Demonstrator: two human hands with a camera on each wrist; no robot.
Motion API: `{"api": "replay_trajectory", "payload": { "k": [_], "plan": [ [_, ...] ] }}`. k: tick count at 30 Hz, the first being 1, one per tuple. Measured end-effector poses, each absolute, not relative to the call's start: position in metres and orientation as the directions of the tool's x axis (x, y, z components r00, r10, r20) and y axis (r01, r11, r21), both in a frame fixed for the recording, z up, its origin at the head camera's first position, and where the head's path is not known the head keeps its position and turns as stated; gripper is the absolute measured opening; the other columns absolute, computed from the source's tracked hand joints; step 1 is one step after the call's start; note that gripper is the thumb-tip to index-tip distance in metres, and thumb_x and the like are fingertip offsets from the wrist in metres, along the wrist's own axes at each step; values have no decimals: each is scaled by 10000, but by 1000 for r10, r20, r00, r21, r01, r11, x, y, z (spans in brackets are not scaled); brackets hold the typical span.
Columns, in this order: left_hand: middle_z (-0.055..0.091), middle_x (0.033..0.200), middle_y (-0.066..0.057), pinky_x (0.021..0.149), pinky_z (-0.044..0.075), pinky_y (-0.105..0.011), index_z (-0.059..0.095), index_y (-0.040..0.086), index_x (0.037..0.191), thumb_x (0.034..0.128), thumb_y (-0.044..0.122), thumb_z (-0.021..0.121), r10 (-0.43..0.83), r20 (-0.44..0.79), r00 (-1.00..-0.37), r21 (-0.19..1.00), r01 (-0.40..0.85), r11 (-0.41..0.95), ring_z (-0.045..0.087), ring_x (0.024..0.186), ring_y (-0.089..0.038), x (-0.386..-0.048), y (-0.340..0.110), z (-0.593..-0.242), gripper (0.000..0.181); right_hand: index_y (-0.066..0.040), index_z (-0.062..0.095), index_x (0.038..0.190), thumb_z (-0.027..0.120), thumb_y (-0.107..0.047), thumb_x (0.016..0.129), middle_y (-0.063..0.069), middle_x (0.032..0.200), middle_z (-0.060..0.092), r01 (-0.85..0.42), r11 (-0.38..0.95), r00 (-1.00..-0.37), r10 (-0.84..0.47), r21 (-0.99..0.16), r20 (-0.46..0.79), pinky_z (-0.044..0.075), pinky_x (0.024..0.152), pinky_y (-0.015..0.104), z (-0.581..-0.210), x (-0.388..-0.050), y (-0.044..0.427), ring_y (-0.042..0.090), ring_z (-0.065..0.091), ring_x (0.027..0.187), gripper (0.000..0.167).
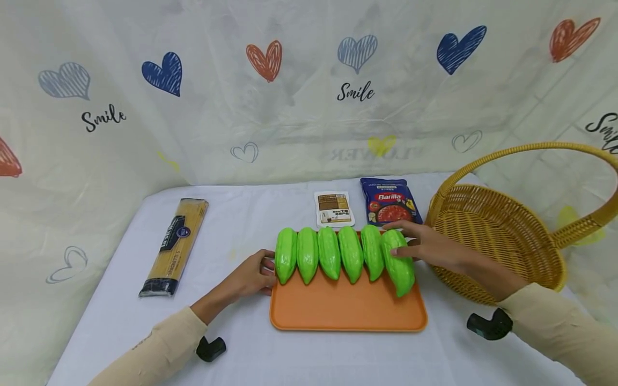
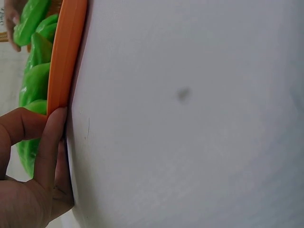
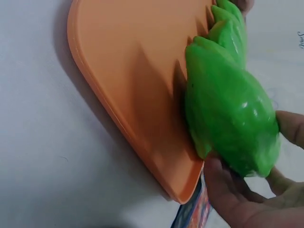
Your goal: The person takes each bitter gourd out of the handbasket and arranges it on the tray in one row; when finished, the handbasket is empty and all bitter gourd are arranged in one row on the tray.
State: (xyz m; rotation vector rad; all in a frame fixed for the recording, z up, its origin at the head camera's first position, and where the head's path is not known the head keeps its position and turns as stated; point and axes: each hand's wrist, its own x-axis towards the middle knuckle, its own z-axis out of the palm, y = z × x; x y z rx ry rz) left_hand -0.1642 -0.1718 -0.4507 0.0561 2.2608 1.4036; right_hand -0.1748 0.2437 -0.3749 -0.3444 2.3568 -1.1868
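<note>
Several shiny green bitter melons (image 1: 329, 254), long and tapering, stand in a row along the back half of an orange tray (image 1: 347, 311). My right hand (image 1: 429, 246) holds the rightmost bitter melon (image 1: 398, 268), thumb on one side and fingers on the other. In the right wrist view this melon (image 3: 232, 109) is tilted and raised over the tray's corner. At the tray's left edge, my left hand (image 1: 251, 274) pinches the rim beside the leftmost melon (image 1: 286, 254). The left wrist view shows the fingers (image 2: 47, 147) against the tray's orange side (image 2: 66, 57).
A wicker basket (image 1: 497, 241) with a tall handle stands right of the tray, close to my right forearm. Behind the tray lie a blue Barilla pouch (image 1: 390, 201) and a white-and-brown packet (image 1: 334, 209). A spaghetti pack (image 1: 176, 246) lies far left on the white tablecloth (image 1: 232, 343).
</note>
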Motion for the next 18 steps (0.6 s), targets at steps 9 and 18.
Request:
{"api": "replay_trajectory", "payload": {
  "k": [9, 18],
  "plan": [
    [560, 1145, -146, 660, 643, -334, 441, -11, 1432, 832, -15, 711, 279, -365, -888, 859, -205, 469, 605, 927, -215, -164, -171, -451, 658, -61, 320, 1537, 659, -304, 957, 339, 1464, 397, 62, 624, -878, -337, -779, -340, 571, 919, 493, -374, -177, 238, 447, 507, 1266, 714],
    [555, 1143, -152, 664, 642, -337, 430, -17, 1435, 834, -7, 709, 288, -361, -887, 862, -199, 466, 606, 933, -216, -164, -173, -452, 663, -45, 273, 1558, 637, -315, 962, 393, 1453, 356, 132, 687, -887, -240, -715, -395, 568, 880, 471, -378, -184, 232, 465, 540, 1213, 749]
  ]
}}
